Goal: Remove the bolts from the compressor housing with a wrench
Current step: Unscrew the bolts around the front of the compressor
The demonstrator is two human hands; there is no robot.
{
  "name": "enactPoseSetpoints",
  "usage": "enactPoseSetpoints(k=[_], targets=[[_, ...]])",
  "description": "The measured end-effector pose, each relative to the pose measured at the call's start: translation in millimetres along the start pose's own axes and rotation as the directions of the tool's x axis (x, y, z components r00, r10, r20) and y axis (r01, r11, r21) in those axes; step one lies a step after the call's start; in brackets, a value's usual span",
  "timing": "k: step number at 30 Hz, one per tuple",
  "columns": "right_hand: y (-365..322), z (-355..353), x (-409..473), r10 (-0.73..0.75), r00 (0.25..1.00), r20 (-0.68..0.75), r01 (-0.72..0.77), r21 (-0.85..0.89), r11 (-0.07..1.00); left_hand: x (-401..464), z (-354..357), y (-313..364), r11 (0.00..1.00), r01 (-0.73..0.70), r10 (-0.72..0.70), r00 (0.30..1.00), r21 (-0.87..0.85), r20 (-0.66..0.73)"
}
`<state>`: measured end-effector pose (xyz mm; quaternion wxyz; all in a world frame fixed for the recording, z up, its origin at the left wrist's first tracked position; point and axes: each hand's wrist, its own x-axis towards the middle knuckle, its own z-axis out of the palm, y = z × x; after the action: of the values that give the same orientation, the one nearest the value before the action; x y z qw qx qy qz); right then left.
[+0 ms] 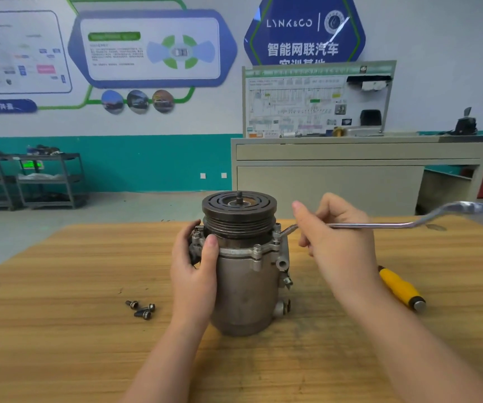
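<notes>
right now the compressor housing (244, 289) stands upright near the middle of the wooden table (60, 330), pulley end up. the left hand (195, 274) wraps its side, thumb pressed up against the flange, fingers hidden behind the body, so it looks like a firm steadying clasp. the right hand (337, 245) is closed loosely around the shank of the wrench (380, 225), close to the working end; the far ring end sticks out well to the right, unused. the near end of the wrench sits on or at a bolt (276, 228) on the right of the flange, though whether the ring is fully seated over the head is too small to tell.

three removed bolts (141, 309) lie together on the table just left of the housing. at least two more heads show on the flange, one by the left thumb (196, 235) and one at the front (257, 249), so the job seems partway through.

the risks, as i judge them: gripping so near the bolt gives little leverage, so a stiff bolt may tempt a jerk, and a half-seated ring could slip off and round the head or knock knuckles into the pulley. the tall housing could also tip or twist if the left hand slackens. the loose bolts could roll away if bumped. a yellow-handled tool (401, 287) lies to the right, beside the forearm.
</notes>
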<state>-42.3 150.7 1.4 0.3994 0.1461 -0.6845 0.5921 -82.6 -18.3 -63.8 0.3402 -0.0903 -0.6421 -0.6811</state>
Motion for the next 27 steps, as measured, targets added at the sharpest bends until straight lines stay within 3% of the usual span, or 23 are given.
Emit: enactPoseSetpoints(k=[2,5,8,11,13,15,18,20,22,24,27], targets=[[-8,7,-4,-0.138,0.990,0.024,0.140,-0.162,0.977,1,0,0,1.000,-0.010,0.011,1.000,0.007,-0.005],[-15,14,-13,-0.357,0.918,0.173,0.394,-0.295,0.870,0,0,0,1.000,-0.014,0.014,1.000,0.010,0.005],[-12,8,-21,-0.387,0.901,0.195,0.432,-0.336,0.837,0,0,0,1.000,-0.010,0.010,1.000,0.005,0.010],[-1,-2,-16,-0.077,0.984,0.160,0.086,-0.050,0.995,0,1,-1,1.000,-0.011,0.011,1.000,-0.006,-0.004],[8,-10,2,0.142,0.959,0.245,-0.204,0.246,0.948,1,2,-2,1.000,-0.013,0.013,1.000,-0.013,-0.009],[18,-16,26,0.290,0.843,0.453,-0.494,0.440,0.750,0,3,-3,1.000,-0.016,0.015,1.000,-0.024,-0.017],[33,-13,53,0.394,0.571,0.720,-0.788,0.347,0.508,1,4,-6,0.999,-0.030,0.029,0.999,-0.035,-0.033],[42,-7,60,0.410,0.481,0.775,-0.856,0.316,0.408,1,3,-7,0.999,-0.032,0.031,0.999,-0.033,-0.025],[42,-4,64,0.429,0.490,0.759,-0.864,0.354,0.359,1,4,-6,0.999,-0.015,0.014,1.000,-0.040,-0.018],[39,-4,64,0.469,0.573,0.673,-0.820,0.467,0.331,2,5,-6,0.999,-0.012,0.011,1.000,-0.047,-0.021],[35,-8,55,0.533,0.732,0.423,-0.669,0.594,0.447,2,5,-7,0.998,-0.026,0.024,0.999,-0.049,-0.032]])
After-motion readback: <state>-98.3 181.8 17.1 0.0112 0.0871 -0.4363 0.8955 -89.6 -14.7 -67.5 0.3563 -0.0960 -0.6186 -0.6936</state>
